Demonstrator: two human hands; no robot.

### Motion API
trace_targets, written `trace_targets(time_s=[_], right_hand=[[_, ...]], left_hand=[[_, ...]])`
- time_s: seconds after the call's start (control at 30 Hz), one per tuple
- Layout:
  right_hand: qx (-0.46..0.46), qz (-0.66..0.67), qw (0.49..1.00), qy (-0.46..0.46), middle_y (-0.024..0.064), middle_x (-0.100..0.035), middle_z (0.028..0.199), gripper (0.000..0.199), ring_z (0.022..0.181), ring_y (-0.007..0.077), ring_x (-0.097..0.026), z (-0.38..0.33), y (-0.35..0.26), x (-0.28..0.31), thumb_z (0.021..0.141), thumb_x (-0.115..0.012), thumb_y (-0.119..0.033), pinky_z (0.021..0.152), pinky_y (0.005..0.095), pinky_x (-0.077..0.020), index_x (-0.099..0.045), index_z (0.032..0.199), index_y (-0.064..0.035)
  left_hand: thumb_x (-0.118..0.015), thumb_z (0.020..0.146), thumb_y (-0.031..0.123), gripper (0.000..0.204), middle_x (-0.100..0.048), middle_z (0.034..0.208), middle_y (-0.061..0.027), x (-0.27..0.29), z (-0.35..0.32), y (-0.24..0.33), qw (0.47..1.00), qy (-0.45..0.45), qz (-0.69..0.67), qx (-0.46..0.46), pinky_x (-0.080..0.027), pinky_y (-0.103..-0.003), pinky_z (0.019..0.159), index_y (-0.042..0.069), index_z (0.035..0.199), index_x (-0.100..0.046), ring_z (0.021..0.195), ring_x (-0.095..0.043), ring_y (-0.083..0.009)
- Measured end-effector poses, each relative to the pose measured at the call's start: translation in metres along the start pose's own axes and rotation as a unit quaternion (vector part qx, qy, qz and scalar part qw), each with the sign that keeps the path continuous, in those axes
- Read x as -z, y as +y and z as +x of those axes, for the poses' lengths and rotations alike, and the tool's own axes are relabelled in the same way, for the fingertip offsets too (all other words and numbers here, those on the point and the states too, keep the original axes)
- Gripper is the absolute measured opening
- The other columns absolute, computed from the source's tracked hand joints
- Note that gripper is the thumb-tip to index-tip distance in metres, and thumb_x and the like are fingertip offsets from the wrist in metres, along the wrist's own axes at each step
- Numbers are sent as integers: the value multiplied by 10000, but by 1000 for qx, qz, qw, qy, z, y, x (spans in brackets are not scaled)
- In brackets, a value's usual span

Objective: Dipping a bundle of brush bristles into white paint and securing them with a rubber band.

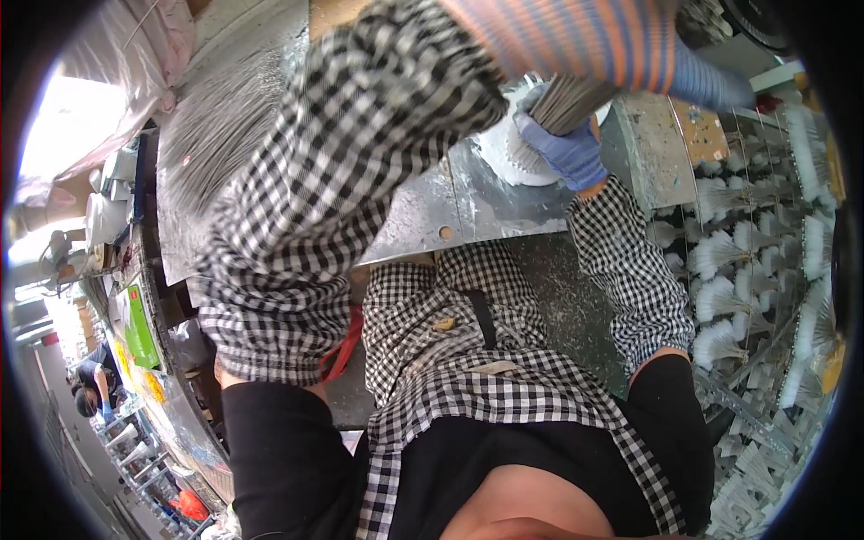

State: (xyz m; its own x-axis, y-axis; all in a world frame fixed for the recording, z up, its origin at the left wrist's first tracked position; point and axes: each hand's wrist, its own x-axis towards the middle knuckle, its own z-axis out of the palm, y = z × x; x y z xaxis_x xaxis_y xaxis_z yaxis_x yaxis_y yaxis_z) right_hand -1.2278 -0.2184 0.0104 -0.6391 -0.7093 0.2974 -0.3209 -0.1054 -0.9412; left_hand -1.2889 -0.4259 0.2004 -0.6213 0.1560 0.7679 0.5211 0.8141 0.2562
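At the upper edge of the frame, right of centre, the left hand, in an orange, grey and blue striped glove, reaches across above a bundle of grey strands. One blue-tipped digit extends toward the right; the rest of its fingers are hidden or cropped, so I cannot tell whether it is gripping or touching the strands.

Just below, the right hand, in a blue glove, has its fingers curled around the bundle, which slants from this grasp up toward the other glove. A round white dish, smeared with white material, sits behind that grip on the metal worktop. More loose grey strands spread over the worktop at the upper left, and pale fan-shaped tufts line a rack at the right.

The step in hand looks like gathering or evening the bundle near the dish. The next move probably calls for a firm right grip that keeps the strands together while the left hand levels their ends, clear of the smeared dish.
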Motion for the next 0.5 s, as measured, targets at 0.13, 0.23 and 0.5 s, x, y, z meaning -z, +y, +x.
trace_targets(time_s=[0.13, 0.23, 0.5], right_hand=[[22, -169, 985, -19, 105, -670, 1177, 437, 1111, 220, -626, -8, -7, 34, 806, -786, -123, 986, 369, -502, -641, 1216, -77], [23, -44, 993, -106, 111, -658, 1204, 460, 1127, 234, -621, 9, -13, -24, 802, -780, -151, 1002, 366, -490, -635, 1232, -79], [-64, 216, 937, -269, 127, -629, 1278, 526, 1170, 271, -608, 32, 26, -83, 791, -766, -225, 1044, 358, -458, -618, 1276, -82]], left_hand=[[-858, 681, 328, 737, -734, 937, -110, -21, -76, 120, 968, 187, -164, 20, -589, -415, 811, 40, 1293, -567, 834, -716, -262], [-908, 644, 369, 861, -736, 961, -100, 3, -127, 159, 942, 283, -179, 27, -587, -432, 833, 50, 1348, -528, 865, -722, -268], [-809, 733, 321, 474, -716, 835, -150, 53, -157, 185, 960, -58, 22, 272, -572, -413, 680, 78, 1103, -642, 772, -712, -347]])
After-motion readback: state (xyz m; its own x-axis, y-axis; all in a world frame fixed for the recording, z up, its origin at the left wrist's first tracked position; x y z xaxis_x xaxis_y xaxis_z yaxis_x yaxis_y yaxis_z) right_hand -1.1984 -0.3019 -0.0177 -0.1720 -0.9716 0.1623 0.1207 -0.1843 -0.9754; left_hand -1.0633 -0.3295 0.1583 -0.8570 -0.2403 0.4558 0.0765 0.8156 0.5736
